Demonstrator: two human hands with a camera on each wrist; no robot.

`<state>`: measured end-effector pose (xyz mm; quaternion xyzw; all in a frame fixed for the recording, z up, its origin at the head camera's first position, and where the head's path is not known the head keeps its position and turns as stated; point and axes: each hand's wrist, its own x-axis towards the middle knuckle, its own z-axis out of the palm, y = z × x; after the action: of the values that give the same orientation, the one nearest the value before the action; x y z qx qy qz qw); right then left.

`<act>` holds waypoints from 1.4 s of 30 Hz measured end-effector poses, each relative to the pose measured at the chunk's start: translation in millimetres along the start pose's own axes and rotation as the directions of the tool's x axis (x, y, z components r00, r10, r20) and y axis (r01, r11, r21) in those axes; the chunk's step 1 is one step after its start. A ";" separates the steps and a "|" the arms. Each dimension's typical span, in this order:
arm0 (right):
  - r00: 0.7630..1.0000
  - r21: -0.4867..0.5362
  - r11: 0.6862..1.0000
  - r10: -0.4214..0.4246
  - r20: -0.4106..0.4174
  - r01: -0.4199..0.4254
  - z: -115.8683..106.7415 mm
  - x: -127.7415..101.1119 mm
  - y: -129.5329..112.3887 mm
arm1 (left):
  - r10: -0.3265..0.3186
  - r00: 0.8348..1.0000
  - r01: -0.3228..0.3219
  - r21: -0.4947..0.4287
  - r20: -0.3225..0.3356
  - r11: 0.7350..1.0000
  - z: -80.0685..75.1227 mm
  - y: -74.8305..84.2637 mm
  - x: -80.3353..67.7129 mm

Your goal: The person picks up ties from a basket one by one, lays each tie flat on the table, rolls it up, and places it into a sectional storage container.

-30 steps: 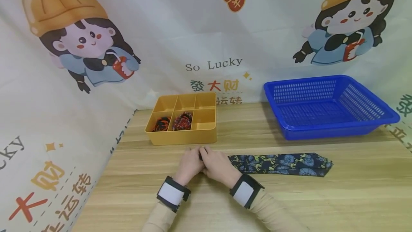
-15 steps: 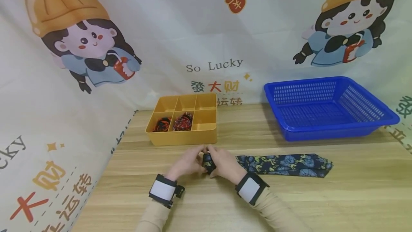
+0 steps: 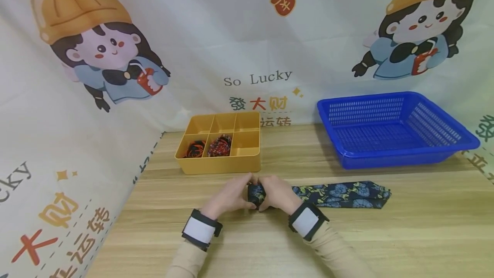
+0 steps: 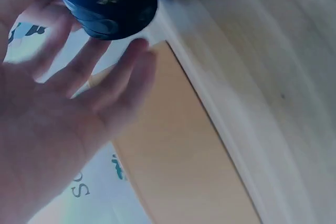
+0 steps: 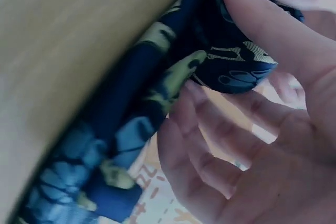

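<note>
A dark blue tie with a yellow and light blue pattern [image 3: 343,194] lies flat on the wooden table [image 3: 386,243], its left end wound into a small roll [image 3: 256,194]. My left hand [image 3: 243,192] holds the roll from the left, thumb and fingers around it. From the right, my right hand [image 3: 269,192] grips it. In the left wrist view the roll [image 4: 107,1] sits at my fingertips [image 4: 131,59]. The right wrist view shows my thumb [image 5: 273,30] pressed on the roll [image 5: 236,61], with the loose strip [image 5: 121,140] trailing away.
A yellow six-compartment box [image 3: 220,165] stands just behind my hands, with rolled ties in its front left [image 3: 194,148] and front middle [image 3: 220,145] cells. A blue mesh basket [image 3: 397,155] sits at the back right. A printed cloth backdrop [image 3: 77,140] walls in the left and rear.
The roll has grown and moved to the right along the tie. The flat length has shortened and its wide end has slid left. Both hands shifted slightly right with the roll.
</note>
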<state>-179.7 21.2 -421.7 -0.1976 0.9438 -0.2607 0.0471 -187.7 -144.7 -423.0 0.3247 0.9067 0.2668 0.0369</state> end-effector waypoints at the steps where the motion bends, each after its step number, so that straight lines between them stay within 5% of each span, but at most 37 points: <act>1: 1.000 -0.017 1.000 0.000 0.000 0.000 0.5 -0.4 1.3 | 0.014 1.000 -0.014 0.002 0.003 1.000 0.4 0.4 0.3; 5: 0.999 -0.060 0.998 -0.023 0.025 0.024 0.2 -1.6 4.5 | 0.028 0.999 -0.028 0.005 0.015 1.000 2.8 3.0 1.8; 15: 0.996 0.058 0.998 -0.006 0.094 0.000 -6.8 -0.4 7.6 | 0.021 1.000 -0.022 0.128 0.008 0.992 9.1 10.8 1.4; 21: 0.996 0.010 1.000 0.025 0.086 -0.026 -4.7 0.2 10.7 | 0.014 1.000 -0.015 0.047 0.026 0.999 8.0 9.3 -0.1; 29: 0.982 0.047 0.996 -0.079 0.173 0.072 -12.8 -2.3 19.2 | 0.027 0.998 -0.028 0.021 0.050 0.999 7.5 10.8 0.2; 36: 0.993 -0.077 0.997 -0.005 0.115 0.014 -20.5 -1.9 16.7 | 0.049 0.998 -0.051 0.037 0.042 0.998 9.1 8.9 0.3; 42: 0.983 -0.088 0.996 0.014 0.185 0.003 -20.9 -0.6 20.8 | 0.068 0.996 -0.072 0.074 0.052 0.995 9.8 9.8 2.6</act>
<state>-190.4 47.7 -414.5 -0.2203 0.9464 -0.1995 0.1266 -181.8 -132.2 -426.2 0.3639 0.9030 0.2253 0.0378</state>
